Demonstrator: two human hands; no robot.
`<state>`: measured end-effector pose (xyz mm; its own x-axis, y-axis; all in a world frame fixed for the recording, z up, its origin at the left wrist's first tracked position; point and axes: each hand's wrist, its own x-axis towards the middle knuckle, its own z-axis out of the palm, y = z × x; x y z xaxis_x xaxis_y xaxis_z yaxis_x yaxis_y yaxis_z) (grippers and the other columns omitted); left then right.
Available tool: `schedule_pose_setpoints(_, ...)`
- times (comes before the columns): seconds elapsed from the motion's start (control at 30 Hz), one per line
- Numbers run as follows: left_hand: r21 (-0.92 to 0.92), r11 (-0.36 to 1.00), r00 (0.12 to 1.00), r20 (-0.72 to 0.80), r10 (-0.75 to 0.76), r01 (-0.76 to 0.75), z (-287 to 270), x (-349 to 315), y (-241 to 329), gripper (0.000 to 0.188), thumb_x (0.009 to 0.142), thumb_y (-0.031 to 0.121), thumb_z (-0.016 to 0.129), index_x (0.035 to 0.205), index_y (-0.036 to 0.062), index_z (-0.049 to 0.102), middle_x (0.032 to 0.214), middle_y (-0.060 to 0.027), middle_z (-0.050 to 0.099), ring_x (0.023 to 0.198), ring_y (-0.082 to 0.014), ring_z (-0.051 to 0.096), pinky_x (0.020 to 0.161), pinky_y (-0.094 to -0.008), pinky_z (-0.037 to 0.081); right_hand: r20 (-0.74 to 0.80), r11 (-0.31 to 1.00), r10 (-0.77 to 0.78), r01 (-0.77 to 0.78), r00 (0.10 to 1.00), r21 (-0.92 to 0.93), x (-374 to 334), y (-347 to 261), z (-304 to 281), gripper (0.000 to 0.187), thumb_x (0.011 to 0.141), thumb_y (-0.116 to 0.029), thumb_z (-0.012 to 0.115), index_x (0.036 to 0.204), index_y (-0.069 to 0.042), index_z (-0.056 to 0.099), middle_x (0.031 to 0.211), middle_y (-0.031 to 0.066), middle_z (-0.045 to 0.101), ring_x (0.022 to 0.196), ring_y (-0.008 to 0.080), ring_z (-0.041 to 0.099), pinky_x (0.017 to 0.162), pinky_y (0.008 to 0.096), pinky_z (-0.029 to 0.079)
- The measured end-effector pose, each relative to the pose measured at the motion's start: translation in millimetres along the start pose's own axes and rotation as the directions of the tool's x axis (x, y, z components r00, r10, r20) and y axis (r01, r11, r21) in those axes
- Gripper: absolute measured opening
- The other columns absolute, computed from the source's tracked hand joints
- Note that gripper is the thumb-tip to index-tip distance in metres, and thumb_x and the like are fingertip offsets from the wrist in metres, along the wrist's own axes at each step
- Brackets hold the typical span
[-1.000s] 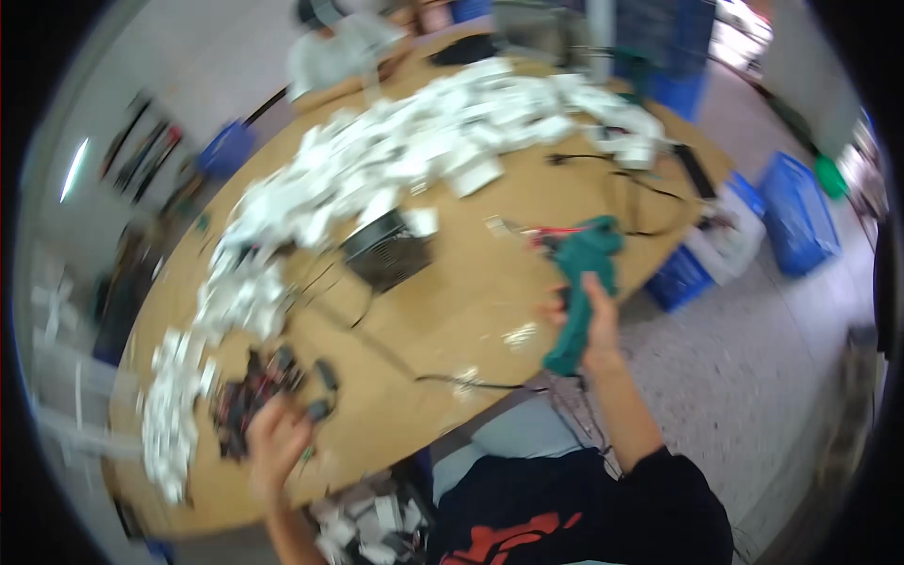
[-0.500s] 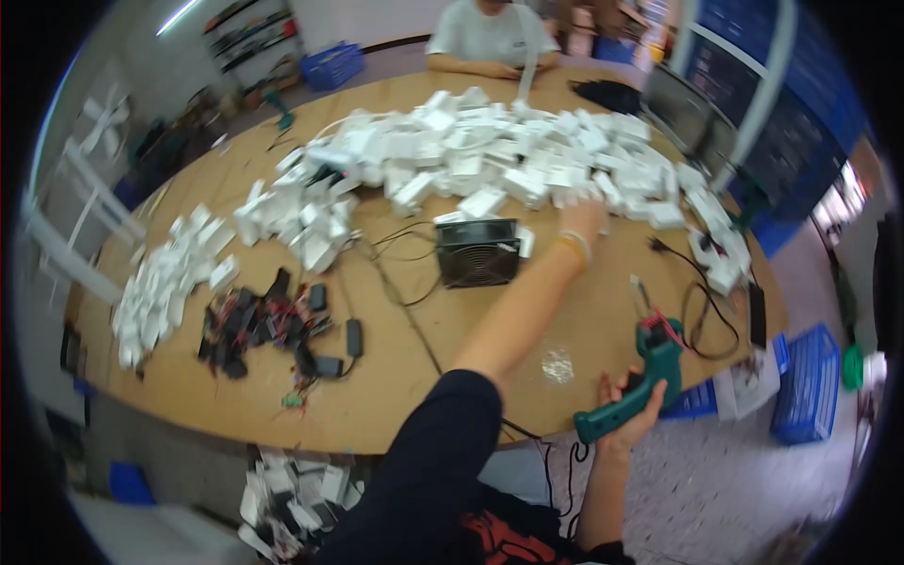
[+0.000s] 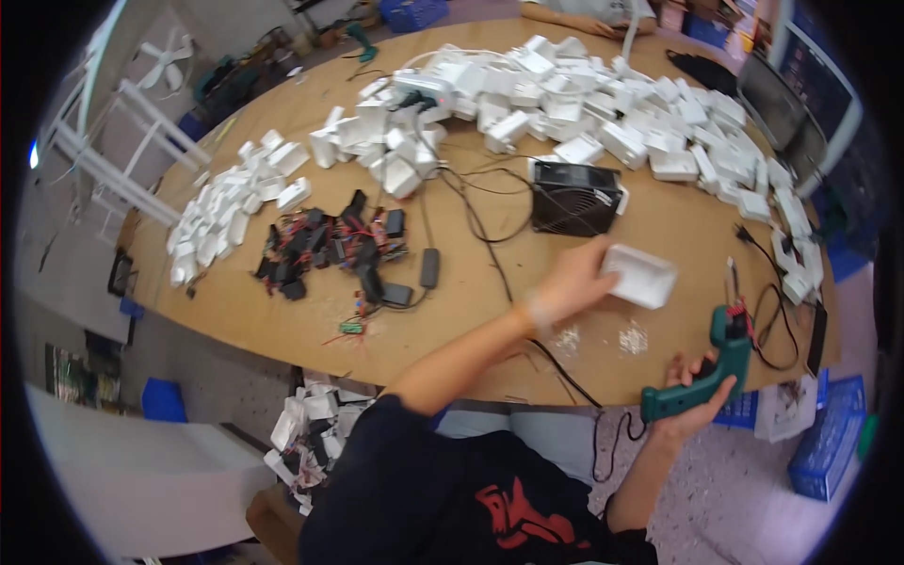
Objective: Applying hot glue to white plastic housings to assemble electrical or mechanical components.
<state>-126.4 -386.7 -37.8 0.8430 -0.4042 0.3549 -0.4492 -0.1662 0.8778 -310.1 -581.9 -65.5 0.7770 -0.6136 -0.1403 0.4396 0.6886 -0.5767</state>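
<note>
My left hand (image 3: 570,287), blurred by motion, is closed on a white plastic casing (image 3: 644,275), an open-topped rectangular shell held above the table in front of the fan. Lower right, my right hand (image 3: 695,400) wraps around the handle of a green pistol-grip power tool (image 3: 729,356). The tool has a thin metal tip pointing away from me and red wire around its head. A small black fan (image 3: 574,209) stands beyond my left hand. White casings (image 3: 603,108) lie heaped across the far side of the table.
Black battery-like blocks with red wires (image 3: 330,245) lie at the table's left, beside a smaller white pile (image 3: 226,212). Black cords (image 3: 494,259) cross the tabletop (image 3: 461,339). Blue crates (image 3: 829,438) stand on the floor at right. Another person's arms (image 3: 574,21) rest at the far edge.
My left hand has come back from the white heap toward me, now with a white casing in it. The view has shifted; my right hand still holds the green tool.
</note>
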Motion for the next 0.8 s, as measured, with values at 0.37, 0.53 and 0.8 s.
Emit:
schedule_pose_setpoints(0.37, 0.421, 0.901, 0.995, 0.023, 0.099, -0.100, -30, -54, -1, 0.045, 0.082, 0.014, 0.070, 0.122, 0.0005, 0.054, 0.113, -0.0193, 0.055, 0.109, -0.0401, 0.053, 0.091, -0.0454, 0.046, -0.022, 0.998, -0.015, 0.014, 1.000, -0.064, -6, 10, 11, 0.052, 0.101, -0.052, 0.045, 0.113, -0.002, 0.057, 0.078, 0.0052, 0.052, 0.061, 0.0121, 0.046, 0.101, 0.0402, 0.045)
schedule_pose_setpoints(0.53, 0.410, 0.892, 0.931, -0.216, 0.295, -0.188, -36, -63, 17, 0.040, 0.079, 0.013, 0.072, 0.115, 0.0014, 0.058, 0.107, -0.0173, 0.058, 0.102, -0.0373, 0.053, 0.093, -0.0430, 0.045, 0.210, 1.000, 0.030, -0.028, 0.977, -0.009, 11, -5, -36, 0.052, 0.101, -0.048, 0.047, 0.121, 0.000, 0.056, 0.084, 0.0066, 0.052, 0.065, 0.0146, 0.049, 0.106, 0.0408, 0.044)
schedule_pose_setpoints(0.8, 0.575, 0.742, 0.772, -0.623, 0.125, 0.345, -233, -197, 10, 0.009, 0.085, 0.007, 0.066, 0.093, 0.0054, 0.070, 0.094, -0.0102, 0.069, 0.087, -0.0264, 0.064, 0.079, -0.0360, 0.049, 0.118, 0.994, -0.035, 0.047, 0.992, -0.099, 9, -1, -22, 0.049, 0.103, -0.042, 0.045, 0.122, 0.003, 0.054, 0.084, 0.0062, 0.048, 0.066, 0.0126, 0.046, 0.113, 0.0387, 0.037)
